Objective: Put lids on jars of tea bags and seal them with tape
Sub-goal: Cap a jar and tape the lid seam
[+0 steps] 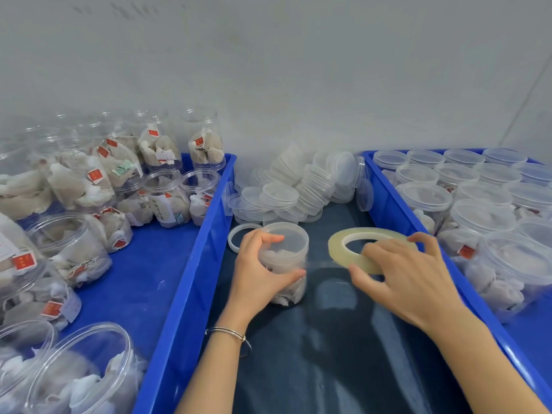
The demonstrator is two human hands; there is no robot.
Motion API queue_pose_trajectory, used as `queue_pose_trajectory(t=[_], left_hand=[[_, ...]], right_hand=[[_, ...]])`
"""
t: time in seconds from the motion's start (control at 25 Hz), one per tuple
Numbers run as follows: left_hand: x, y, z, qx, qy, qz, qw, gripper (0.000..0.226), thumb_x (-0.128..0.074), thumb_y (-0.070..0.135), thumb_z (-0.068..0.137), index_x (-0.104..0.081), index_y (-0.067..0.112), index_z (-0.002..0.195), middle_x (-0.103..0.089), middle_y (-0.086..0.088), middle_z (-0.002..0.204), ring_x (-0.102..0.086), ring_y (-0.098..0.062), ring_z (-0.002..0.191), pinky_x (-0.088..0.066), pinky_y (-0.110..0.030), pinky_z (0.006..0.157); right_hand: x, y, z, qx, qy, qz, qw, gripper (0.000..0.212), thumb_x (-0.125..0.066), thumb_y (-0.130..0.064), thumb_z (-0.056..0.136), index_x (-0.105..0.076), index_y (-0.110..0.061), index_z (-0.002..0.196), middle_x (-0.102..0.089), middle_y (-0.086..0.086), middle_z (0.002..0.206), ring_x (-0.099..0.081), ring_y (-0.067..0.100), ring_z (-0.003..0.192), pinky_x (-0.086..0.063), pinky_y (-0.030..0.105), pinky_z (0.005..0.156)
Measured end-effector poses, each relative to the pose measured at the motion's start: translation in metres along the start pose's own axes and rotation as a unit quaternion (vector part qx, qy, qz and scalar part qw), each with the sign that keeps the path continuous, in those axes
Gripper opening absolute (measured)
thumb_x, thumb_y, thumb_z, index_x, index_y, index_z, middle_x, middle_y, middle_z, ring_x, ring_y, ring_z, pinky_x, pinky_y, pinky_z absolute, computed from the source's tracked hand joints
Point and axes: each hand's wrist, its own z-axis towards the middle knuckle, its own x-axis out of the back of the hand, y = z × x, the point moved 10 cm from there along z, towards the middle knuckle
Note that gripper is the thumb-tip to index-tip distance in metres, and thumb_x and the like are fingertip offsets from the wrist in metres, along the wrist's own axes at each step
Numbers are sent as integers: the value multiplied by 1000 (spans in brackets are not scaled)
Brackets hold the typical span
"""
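Observation:
A clear jar of tea bags (286, 258) with a translucent lid on top stands on the dark table between two blue crates. My left hand (260, 270) grips its side, thumb in front and fingers curled over the lid's rim. My right hand (400, 270) holds a roll of clear tape (340, 243) to the jar's right. A thin strip of tape (322, 264) stretches from the roll to the jar just under the lid.
The left blue crate (191, 282) holds several open jars of tea bags (74, 246). The right blue crate (385, 198) holds several lidded jars (427, 201). A pile of loose lids (295, 186) lies at the back, and a white tape core ring (236, 237) sits left of the jar.

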Motion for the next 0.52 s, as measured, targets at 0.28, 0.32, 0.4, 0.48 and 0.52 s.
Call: queue_pose_trajectory(t=[0.28, 0.32, 0.4, 0.48, 0.52], left_hand=[[7, -12, -5, 18, -18, -41, 999, 61, -94, 18, 53, -59, 33, 101, -55, 10, 126, -49, 3, 119, -45, -33, 103], [7, -12, -6, 19, -23, -48, 998, 61, -94, 17, 53, -59, 34, 100, -55, 11, 127, -49, 2, 120, -45, -34, 103], [6, -13, -7, 27, -29, -56, 998, 61, -94, 16, 52, -60, 36, 99, -54, 11, 128, -49, 1, 120, -46, -35, 103], [6, -14, -7, 29, -33, -63, 997, 61, -94, 15, 52, -61, 37, 99, -54, 13, 128, -49, 3, 120, -46, -30, 102], [6, -14, -7, 27, -34, -67, 997, 62, -94, 15, 52, -61, 35, 99, -54, 13, 127, -50, 4, 120, -46, -27, 101]], right_hand=[[-28, 21, 10, -84, -80, 57, 992, 33, -24, -49, 89, -41, -23, 80, -46, -8, 85, -42, 11, 92, -26, 49, 102], [-29, 19, 16, -82, -74, 55, 992, 32, -25, -49, 91, -41, -23, 82, -45, -9, 86, -41, 11, 93, -28, 50, 100], [-34, 14, 31, -68, -68, 50, 994, 31, -26, -51, 95, -39, -23, 86, -42, -10, 89, -41, 12, 96, -35, 48, 93], [-43, 7, 46, -45, -88, 50, 994, 32, -24, -53, 97, -38, -24, 90, -42, -9, 94, -41, 14, 100, -42, 44, 82], [-49, 2, 52, -34, -102, 54, 993, 34, -23, -53, 98, -39, -23, 93, -44, -8, 99, -42, 15, 103, -44, 43, 79]])
